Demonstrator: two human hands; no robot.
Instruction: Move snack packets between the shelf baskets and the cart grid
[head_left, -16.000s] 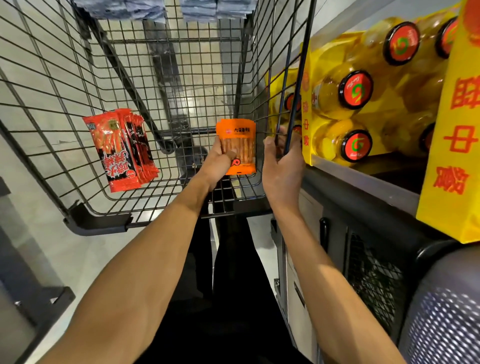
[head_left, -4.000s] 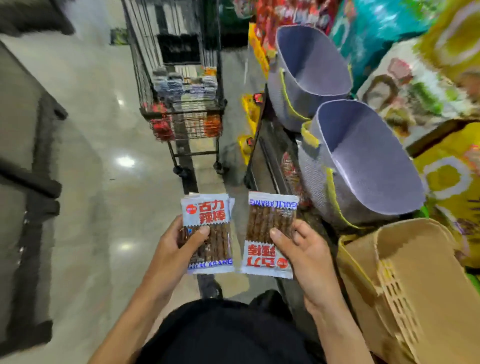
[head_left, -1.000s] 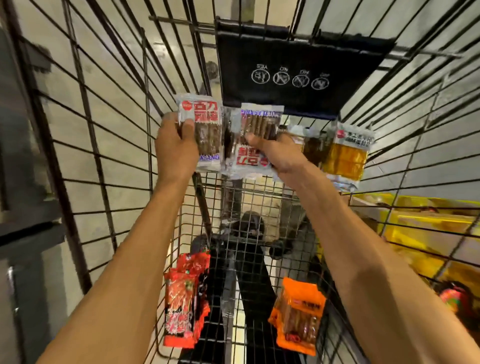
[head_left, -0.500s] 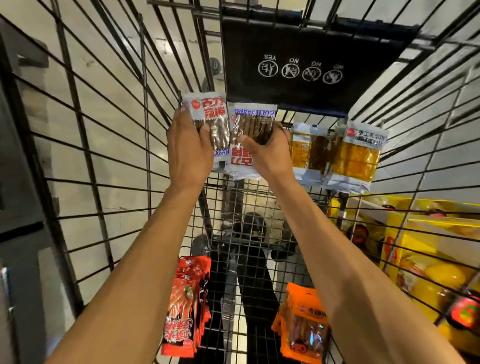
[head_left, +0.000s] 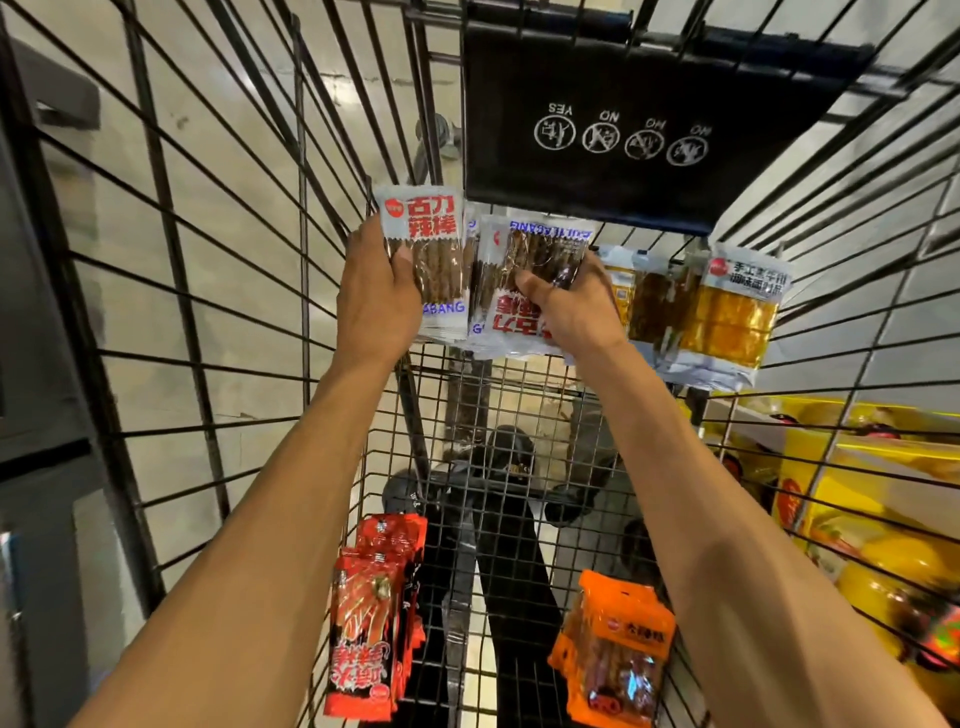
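Both hands are occupied. Left hand (head_left: 376, 301) grips a white-and-blue snack packet (head_left: 431, 244) upright, thumb across its clear window, just below the left corner of the black plastic panel (head_left: 649, 130) that hangs at the far end of the wire cart (head_left: 519, 395). Right hand (head_left: 571, 312) pinches a second packet of the same kind (head_left: 540, 244), its print upside down, directly below the panel, with the thumb on the front and the fingers curled behind. The two packets meet edge to edge. More film shows between them, but I cannot tell how many packets.

Both packets are flat, glossy film pouches with serrated ends. Brown sticks show through a clear window.

Below the panel's right corner, just beside the right hand, a row of amber-filled pouches (head_left: 727, 317) leans at the cart's end wall. Well below the panel to the left, a stack of glossy red packets (head_left: 369, 618) stands on edge on the mesh base. Well below it to the right stands a stack of orange packets (head_left: 618, 660).

The panel is matte and rectangular and carries four white round pictograms with inverted lettering.

The cart is dark metal wire, with widely spaced bars on the sides and fine square mesh on the base.

A pale, glossy tiled floor (head_left: 249, 156) shows through the bars. Lower and right of the panel are yellow boxed goods (head_left: 857, 519), blurred.
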